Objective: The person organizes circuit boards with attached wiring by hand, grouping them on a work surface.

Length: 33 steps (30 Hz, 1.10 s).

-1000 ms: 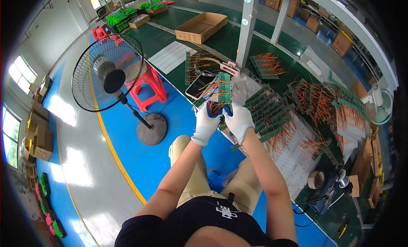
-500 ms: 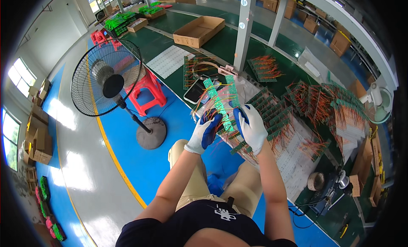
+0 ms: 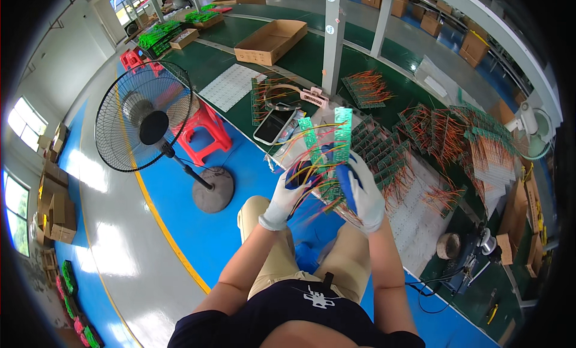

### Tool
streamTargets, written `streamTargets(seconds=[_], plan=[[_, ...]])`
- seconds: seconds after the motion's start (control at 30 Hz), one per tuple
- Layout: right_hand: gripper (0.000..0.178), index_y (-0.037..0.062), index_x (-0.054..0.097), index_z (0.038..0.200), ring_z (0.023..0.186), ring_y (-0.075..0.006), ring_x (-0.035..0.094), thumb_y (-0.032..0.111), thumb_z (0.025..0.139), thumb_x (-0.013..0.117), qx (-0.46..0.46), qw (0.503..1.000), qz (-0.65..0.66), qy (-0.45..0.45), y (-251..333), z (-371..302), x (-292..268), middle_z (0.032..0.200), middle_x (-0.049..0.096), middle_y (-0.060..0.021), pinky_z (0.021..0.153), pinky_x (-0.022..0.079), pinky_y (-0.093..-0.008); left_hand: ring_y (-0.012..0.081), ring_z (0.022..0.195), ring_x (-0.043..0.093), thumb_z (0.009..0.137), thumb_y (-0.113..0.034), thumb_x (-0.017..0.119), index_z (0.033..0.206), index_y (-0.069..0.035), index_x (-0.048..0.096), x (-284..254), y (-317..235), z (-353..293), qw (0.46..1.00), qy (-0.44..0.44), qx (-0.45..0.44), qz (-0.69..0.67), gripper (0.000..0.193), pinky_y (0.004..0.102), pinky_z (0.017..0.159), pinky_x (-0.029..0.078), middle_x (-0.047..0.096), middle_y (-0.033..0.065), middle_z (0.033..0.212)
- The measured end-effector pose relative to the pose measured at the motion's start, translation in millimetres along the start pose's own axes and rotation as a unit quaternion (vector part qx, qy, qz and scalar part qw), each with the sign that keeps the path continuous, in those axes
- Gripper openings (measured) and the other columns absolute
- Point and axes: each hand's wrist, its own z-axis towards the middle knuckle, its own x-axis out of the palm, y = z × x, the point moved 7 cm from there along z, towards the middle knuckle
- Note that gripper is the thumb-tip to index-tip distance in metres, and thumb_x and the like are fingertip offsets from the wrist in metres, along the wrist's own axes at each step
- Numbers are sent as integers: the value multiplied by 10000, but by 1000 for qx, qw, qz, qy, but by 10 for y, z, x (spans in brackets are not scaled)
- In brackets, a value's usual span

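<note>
In front of my lap I hold two narrow green circuit board strips with red, yellow and dark wires. My left hand point(image 3: 287, 195), gloved in white with a blue palm, is closed around the wires and lower part of the left strip point(image 3: 308, 135). My right hand point(image 3: 363, 192), in a matching glove, grips the right strip point(image 3: 342, 129), which stands nearly upright. Loose wires point(image 3: 306, 171) fan out between both hands; the lower ends of the strips are partly hidden by fingers and wires. Just beyond lies a phone point(image 3: 276, 126) on the green table point(image 3: 264, 90).
Rows of wired boards point(image 3: 378, 144) lie right of my hands, with more wired bundles point(image 3: 435, 135) farther right. A metal post point(image 3: 333, 48) rises behind. A standing fan point(image 3: 153, 127) and red stool point(image 3: 207, 135) are at left. A solder spool point(image 3: 487, 245) sits right; an open carton point(image 3: 270, 45) stands far back.
The right strip has risen and now stands upright in my right hand, its wires spreading toward the left hand. The left strip has dropped lower behind the wires. The view has shifted slightly.
</note>
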Motion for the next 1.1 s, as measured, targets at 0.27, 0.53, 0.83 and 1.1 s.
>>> streamTargets(seconds=[0.27,0.53,0.83,1.1], plan=[[439,-18,443,1242,1117,-409,458,106,831,536,-18,973,-208,99,-108,-26,226,1256,452,-241,945,378,-454,187,1204,460,864,-72,588,1358,-12,338,329,30,-256,987,101,-63,-108,557,330,1011,385,458,99,1318],[489,-45,408,1265,1126,-443,441,190,855,531,39,961,-223,161,-183,-298,168,1245,457,-283,952,371,-477,162,1139,498,702,-40,730,1381,-47,297,497,269,-434,978,101,-115,-142,805,321,992,407,480,58,1267],[615,-27,339,1381,1131,-252,507,188,849,560,203,959,191,44,-71,-173,-244,1276,497,-181,943,403,-334,124,1101,488,671,-17,732,1360,-13,346,335,57,-516,983,174,-13,58,790,267,930,418,506,75,1248],[539,-90,490,1218,958,-219,597,-54,707,657,302,855,53,418,-152,-225,290,1072,601,-183,855,453,-288,147,696,562,646,-104,712,1187,50,479,72,-268,-932,932,306,23,192,609,281,585,495,604,120,838]])
